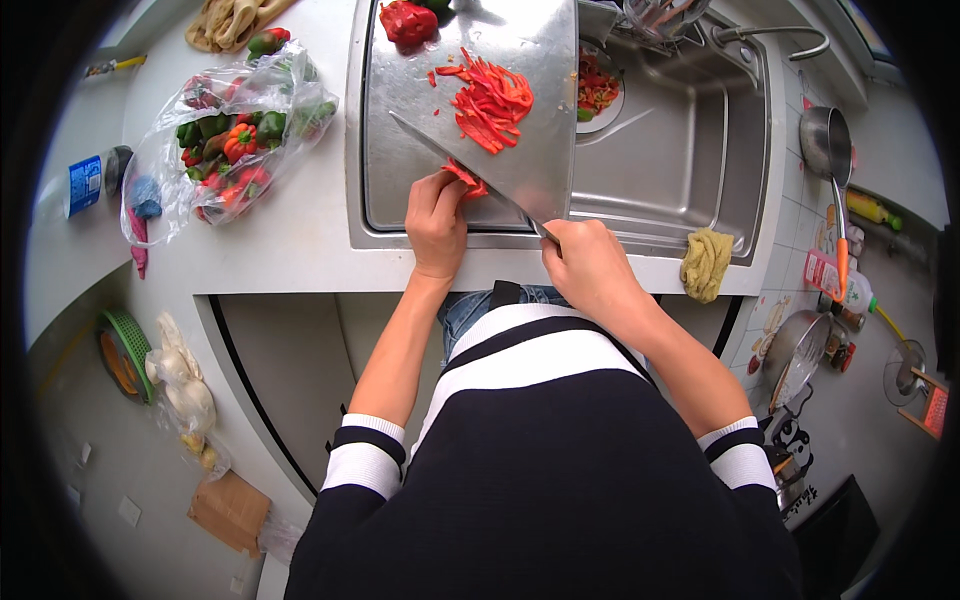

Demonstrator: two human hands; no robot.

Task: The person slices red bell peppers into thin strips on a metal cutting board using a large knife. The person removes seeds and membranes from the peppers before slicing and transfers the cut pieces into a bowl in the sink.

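My right hand (592, 262) grips the handle of a long kitchen knife (457, 159), whose blade slants to the upper left over a metal board (405, 82). With its fingertips, my left hand (437, 221) holds a piece of red pepper (466, 178) against the board, right beside the blade. Beyond the knife lies a heap of red pepper strips (491, 101). A larger red pepper (409, 24) rests at the board's far edge, with something dark green next to it. To the board's right, a plate (611, 112) of cut peppers stands in the steel sink (660, 157), partly hidden by the board.
A clear plastic bag (169, 135) of red and green peppers lies on the white counter (277, 255) at left. A yellowish cloth (706, 264) hangs over the sink's near right corner. The faucet (780, 31) is at the far right; pans (825, 142) hang on the tiled wall.
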